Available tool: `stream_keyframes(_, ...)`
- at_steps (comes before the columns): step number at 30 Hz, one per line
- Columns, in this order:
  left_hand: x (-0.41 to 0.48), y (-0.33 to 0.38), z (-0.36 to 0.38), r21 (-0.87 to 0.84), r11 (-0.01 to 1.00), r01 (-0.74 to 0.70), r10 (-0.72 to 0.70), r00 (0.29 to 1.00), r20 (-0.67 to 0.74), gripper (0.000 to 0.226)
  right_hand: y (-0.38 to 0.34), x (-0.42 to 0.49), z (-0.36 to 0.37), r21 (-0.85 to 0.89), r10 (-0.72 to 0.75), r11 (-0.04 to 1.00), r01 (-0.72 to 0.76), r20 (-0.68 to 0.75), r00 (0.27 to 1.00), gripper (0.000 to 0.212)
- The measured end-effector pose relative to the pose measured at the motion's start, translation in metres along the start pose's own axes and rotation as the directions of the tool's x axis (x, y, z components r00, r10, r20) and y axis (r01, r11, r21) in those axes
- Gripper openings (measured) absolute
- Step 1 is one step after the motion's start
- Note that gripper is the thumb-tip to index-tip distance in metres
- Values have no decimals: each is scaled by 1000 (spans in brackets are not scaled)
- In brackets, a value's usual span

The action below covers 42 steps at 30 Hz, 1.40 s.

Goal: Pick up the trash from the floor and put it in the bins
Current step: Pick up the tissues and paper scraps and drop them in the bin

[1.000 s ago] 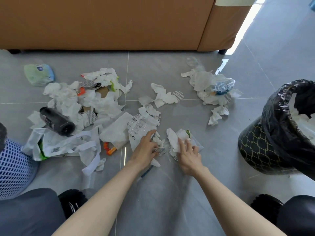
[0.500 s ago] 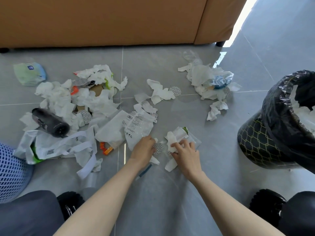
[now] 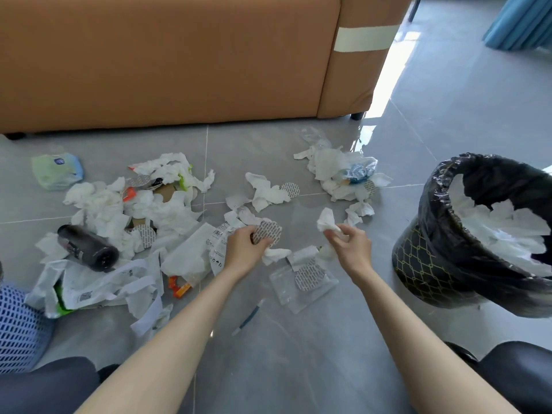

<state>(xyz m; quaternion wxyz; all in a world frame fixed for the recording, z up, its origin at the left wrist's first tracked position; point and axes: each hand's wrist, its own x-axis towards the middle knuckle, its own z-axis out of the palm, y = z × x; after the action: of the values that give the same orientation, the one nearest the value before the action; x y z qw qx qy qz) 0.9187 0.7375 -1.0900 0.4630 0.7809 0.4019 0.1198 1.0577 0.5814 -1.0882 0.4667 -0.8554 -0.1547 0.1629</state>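
My left hand (image 3: 243,248) grips a round patterned foil seal (image 3: 268,233) together with a scrap of white tissue (image 3: 276,253), lifted above the floor. My right hand (image 3: 351,248) pinches a crumpled white tissue (image 3: 327,221), also raised. Below the hands lie a clear plastic wrapper (image 3: 301,286) with another round seal (image 3: 309,276) on it. A black-lined bin (image 3: 427,249) holding white tissues stands at the right. A blue mesh bin (image 3: 18,327) shows at the lower left edge.
Tissue piles litter the grey tiles: one at left (image 3: 131,204) with a black bottle (image 3: 86,248) and a white plastic bag (image 3: 89,285), one at back right (image 3: 343,174). A wet-wipe pack (image 3: 56,170) lies far left, a thin pen-like stick (image 3: 248,318) between my arms. An orange sofa (image 3: 179,55) closes the back.
Both hands have lifted off the floor, the left taking up the round seal and a tissue scrap, the right a crumpled tissue. The wrapper underneath is now uncovered. The camera tilted up.
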Motion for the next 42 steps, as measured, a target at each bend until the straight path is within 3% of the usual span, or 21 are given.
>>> stream_keyframes(5, 5, 84, 4, -148, 982, -122, 119, 993, -24, 19, -54, 7, -71, 100, -120, 986, 133, -132, 984, 15)
stream_keyframes(9, -1, 156, 18, -178, 946, -271, 280, 959, 30, 12, -80, 8, -138, 62, -225, 967, 248, -255, 940, 28)
stream_keyframes(14, -21, 241, 53, -231, 892, -389, 418, 904, 91, 13, -71, 7, -226, 67, -151, 978, 200, -441, 885, 51)
stream_keyframes(17, -36, 277, 81, -230, 865, -445, 479, 871, 114, 16, -59, -1, -260, 61, -75, 991, 119, -482, 873, 54)
stream_keyframes(22, -50, 297, 140, -196, 901, -387, 426, 873, 236, 17, -20, 0, -280, -52, 17, 998, -40, -382, 924, 28)
stream_keyframes(25, -48, 288, 166, -207, 947, -247, 310, 874, 375, 28, 1, -2, -286, -101, 71, 989, -107, -306, 949, 46)
stream_keyframes(28, -47, 279, 171, -199, 955, -219, 286, 853, 437, 40, 7, -2, -288, -120, 45, 989, -88, -321, 946, 47)
stream_keyframes(33, -40, 273, 157, -262, 939, -221, 312, 868, 387, 34, -15, 4, -279, -47, -59, 998, 44, -376, 925, 34)
stream_keyframes(42, -22, 238, 74, -361, 918, -167, 262, 937, 232, 29, -73, -2, -204, 2, -204, 978, 209, -218, 954, 25)
